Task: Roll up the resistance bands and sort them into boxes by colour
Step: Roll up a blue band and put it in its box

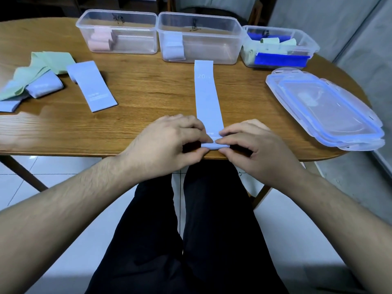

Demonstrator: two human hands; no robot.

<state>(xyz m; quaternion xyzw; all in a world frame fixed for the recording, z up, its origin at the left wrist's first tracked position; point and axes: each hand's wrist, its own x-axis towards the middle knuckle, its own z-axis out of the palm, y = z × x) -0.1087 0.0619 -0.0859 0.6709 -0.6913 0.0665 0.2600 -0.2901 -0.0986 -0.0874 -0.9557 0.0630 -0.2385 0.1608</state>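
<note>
A light blue resistance band (206, 92) lies flat and lengthwise on the wooden table (137, 85), its near end folded into a small roll at the table's front edge. My left hand (169, 143) and my right hand (252, 145) pinch that rolled end from either side. Three clear boxes stand at the back: the left box (84, 24) holds pink rolls, the middle box (235, 28) a light blue roll, the right box (311, 42) dark blue and green bands.
At the left lie a flat light blue band (92, 85), a pale green band (48, 64) and more loose light blue bands (44, 87). Stacked clear lids with blue rims (324, 109) sit at the right. My legs are under the table edge.
</note>
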